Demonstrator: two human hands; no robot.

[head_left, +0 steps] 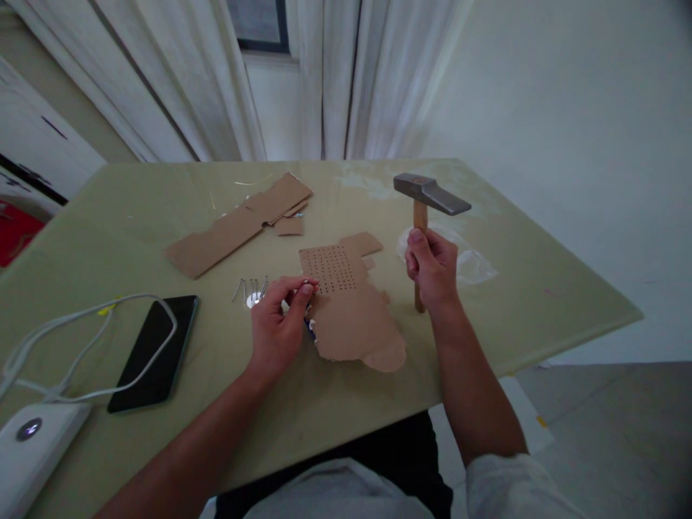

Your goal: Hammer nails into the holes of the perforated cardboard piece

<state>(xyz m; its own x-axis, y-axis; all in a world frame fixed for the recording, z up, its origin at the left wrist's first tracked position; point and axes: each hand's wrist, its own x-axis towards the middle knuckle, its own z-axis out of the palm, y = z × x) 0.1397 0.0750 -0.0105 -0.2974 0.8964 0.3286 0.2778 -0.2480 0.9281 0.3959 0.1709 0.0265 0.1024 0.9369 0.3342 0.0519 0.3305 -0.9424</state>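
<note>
My right hand (433, 268) is wrapped round the wooden handle of a hammer (432, 193), held upright with its grey steel head on top, to the right of the cardboard. A torn brown piece of cardboard (357, 321) with rows of small punched holes lies flat on the table. At its left edge, beside the holes, my left hand (281, 313) pinches thumb and fingertips together. What looks like a nail's small head shows between the tips; its shaft is hidden. Several loose nails (252, 290) lie just left of that hand, partly over a small white round thing.
A long cardboard strip (238, 227) and smaller scraps lie behind. To the left are a phone (156, 353), a white cable (91, 321) and a white power bank (40, 447). Crumpled clear plastic (470, 265) lies behind my right hand. The table (519, 288) narrows to a corner at right.
</note>
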